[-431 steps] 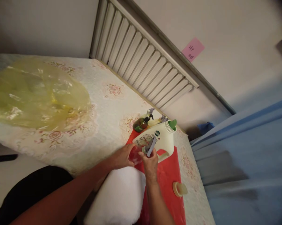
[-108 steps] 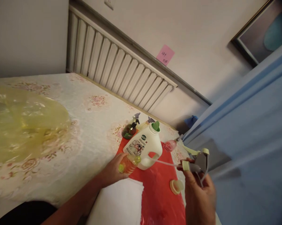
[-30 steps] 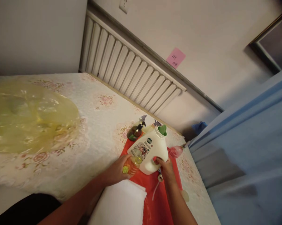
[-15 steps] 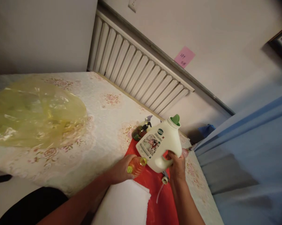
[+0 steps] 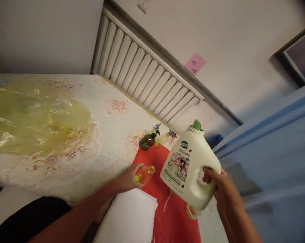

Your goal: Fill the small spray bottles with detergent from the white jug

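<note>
Fingers of my right hand wrap through the handle of a large cream detergent jug, held tilted in the air on the right. The jug has no screw cap on, and a green spout insert shows in its neck. My left hand grips a small clear bottle with orange liquid, its open mouth facing right. Beneath both lies a red mat. A white roll rests just below my left hand. A pale cap and a thin white tube lie below the jug.
A dark pump bottle and spray bottles stand behind the mat. A yellow plastic bag spreads over the left of the flowered tablecloth. A radiator lines the wall, and a blue curtain hangs at right.
My right hand has carried the jug to the right and closer to me, away from the small bottle. The pale cap and a spray bottle have come into view. My left hand has barely moved.
</note>
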Demonstrator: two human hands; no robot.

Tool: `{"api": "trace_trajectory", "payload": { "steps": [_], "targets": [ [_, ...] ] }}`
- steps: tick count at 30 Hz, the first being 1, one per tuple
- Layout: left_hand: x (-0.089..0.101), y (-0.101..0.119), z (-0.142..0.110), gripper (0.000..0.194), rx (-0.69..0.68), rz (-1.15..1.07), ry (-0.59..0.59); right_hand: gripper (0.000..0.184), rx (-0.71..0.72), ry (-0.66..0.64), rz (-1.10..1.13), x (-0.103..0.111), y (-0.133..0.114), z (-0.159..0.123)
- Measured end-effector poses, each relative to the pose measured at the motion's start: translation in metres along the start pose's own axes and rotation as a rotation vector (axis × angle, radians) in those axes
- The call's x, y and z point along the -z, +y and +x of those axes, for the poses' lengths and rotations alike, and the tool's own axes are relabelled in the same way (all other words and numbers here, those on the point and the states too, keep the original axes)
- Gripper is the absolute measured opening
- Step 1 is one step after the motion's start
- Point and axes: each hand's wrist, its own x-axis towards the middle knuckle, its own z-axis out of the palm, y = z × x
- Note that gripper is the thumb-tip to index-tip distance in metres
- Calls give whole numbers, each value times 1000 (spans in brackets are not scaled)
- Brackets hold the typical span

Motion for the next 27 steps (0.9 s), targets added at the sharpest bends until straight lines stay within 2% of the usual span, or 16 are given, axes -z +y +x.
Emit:
{"api": "trace_trajectory", "payload": {
  "steps": [6,10,16,21,24,27],
  "targets": [
    [0,-1,0,63,27,-13,-13,40,-105,-119,-199,43,1,-24],
    [0,2,-1,62,21,-13,-14,46,-171,-213,-321,59,2,-43],
    [1,4,-1,62,12,14,-2,55,-184,-436,-332,59,-8,-66],
    [2,5,-2,62,8,-1,0,51,-140,-403,-278,55,-7,-78],
    [2,5,-1,65,4,-8,-3,70,-122,-426,-305,54,-5,-80],
    [1,4,0,69,18,-6,-15,73,-134,-438,-330,54,-5,-79]
  ]
}}
